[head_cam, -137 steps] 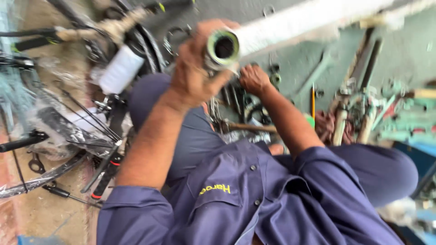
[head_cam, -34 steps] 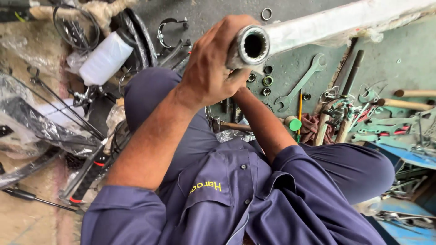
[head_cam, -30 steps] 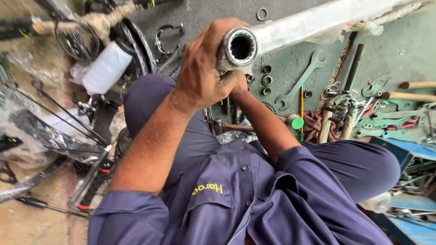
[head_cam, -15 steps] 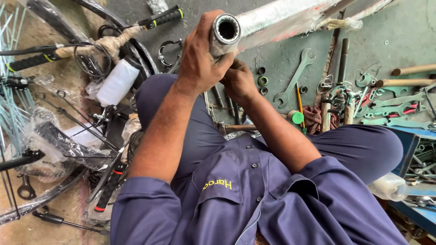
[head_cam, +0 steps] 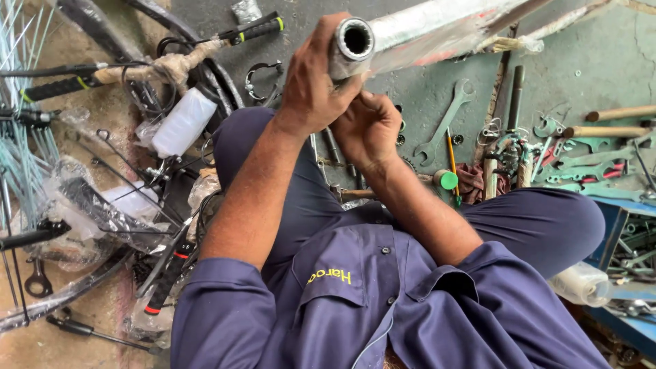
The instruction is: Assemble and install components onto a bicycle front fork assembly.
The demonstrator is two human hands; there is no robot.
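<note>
At the top centre of the frame, the left hand (head_cam: 311,89) is gripping a wrapped metal tube (head_cam: 424,31), fingers clamped round its open end. The right hand (head_cam: 369,126) is pressing beneath, fingers apparently closed, though partly hidden. The tube looks stiff, heavy and slippery; holding near the end suits it.

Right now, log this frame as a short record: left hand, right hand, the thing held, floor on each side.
left hand: left hand wrapped around the open end of the metal tube, grip closed
right hand: right hand just under the tube end, fingers curled; what it pinches is hidden
tube: silver, hollow, wrapped in clear plastic, running up and to the picture's right
floor, picture's right: wrench, wooden handles, teal spanners
floor, picture's left: white bottle, handlebar with black grips, spokes
clothing: blue work shirt
</note>
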